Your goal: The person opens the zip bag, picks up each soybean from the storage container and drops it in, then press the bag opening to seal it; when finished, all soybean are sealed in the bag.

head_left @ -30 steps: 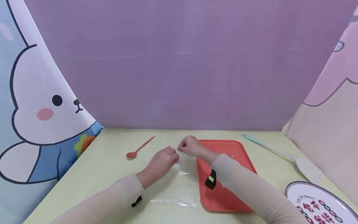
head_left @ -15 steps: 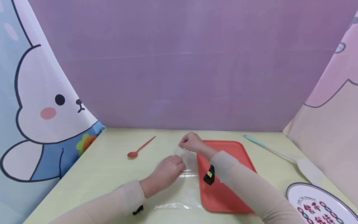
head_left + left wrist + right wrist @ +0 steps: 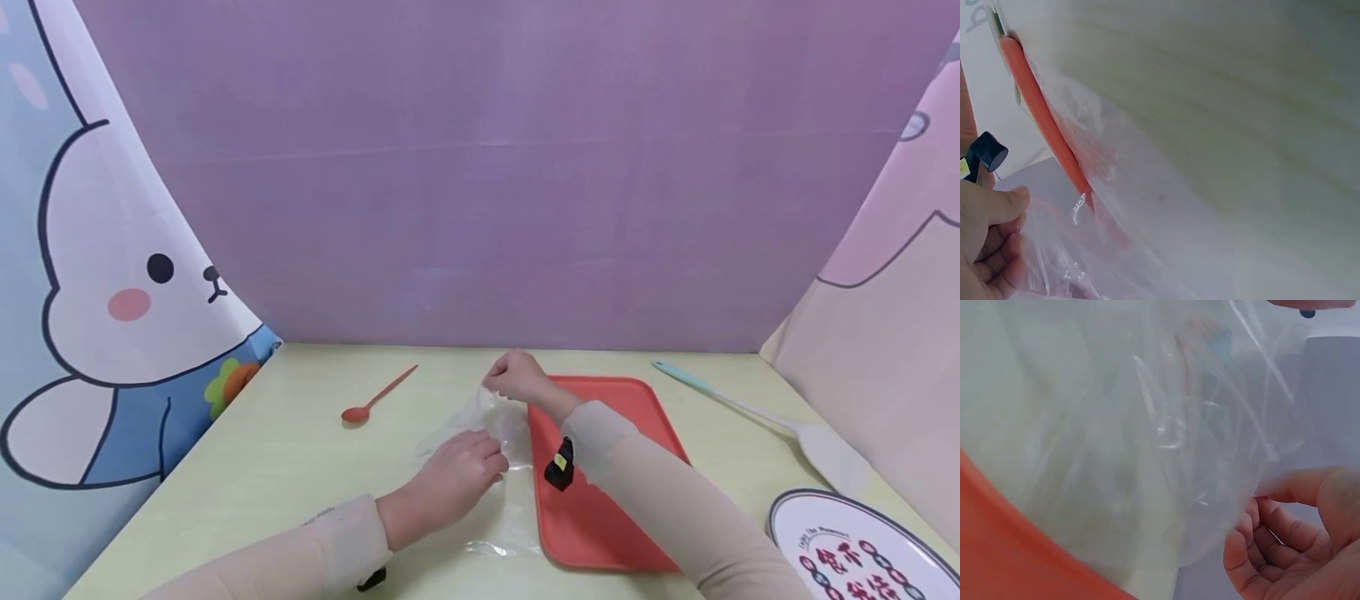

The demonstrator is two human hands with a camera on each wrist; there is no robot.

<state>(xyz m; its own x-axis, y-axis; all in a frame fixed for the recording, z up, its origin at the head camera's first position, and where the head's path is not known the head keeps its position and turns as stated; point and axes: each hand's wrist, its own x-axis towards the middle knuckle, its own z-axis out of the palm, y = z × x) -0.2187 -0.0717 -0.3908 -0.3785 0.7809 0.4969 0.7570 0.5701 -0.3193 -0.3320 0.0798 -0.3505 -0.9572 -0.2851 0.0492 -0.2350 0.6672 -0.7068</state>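
Note:
A clear plastic bag (image 3: 517,433) lies partly raised off the table, just left of a red tray (image 3: 581,529). My right hand (image 3: 519,377) pinches its far edge between thumb and fingers, as the right wrist view shows with the crinkled film (image 3: 1166,437). Nearer to me, my left hand (image 3: 457,475) grips the film with curled fingers. In the left wrist view the left hand (image 3: 994,240) has thumb over folded fingers at the edge of the film. The right forearm crosses above the tray and hides part of it.
A red spoon (image 3: 356,414) lies at the left of the pale table. At the right are a turner (image 3: 828,457) with a mint-green handle and a white plate (image 3: 797,517) with red lettering. A purple backdrop (image 3: 480,208) rises behind the table.
My left hand has moved toward me and slightly right, away from the right hand. The bag's far part has lifted and spread between the hands. The right hand has shifted slightly away from me.

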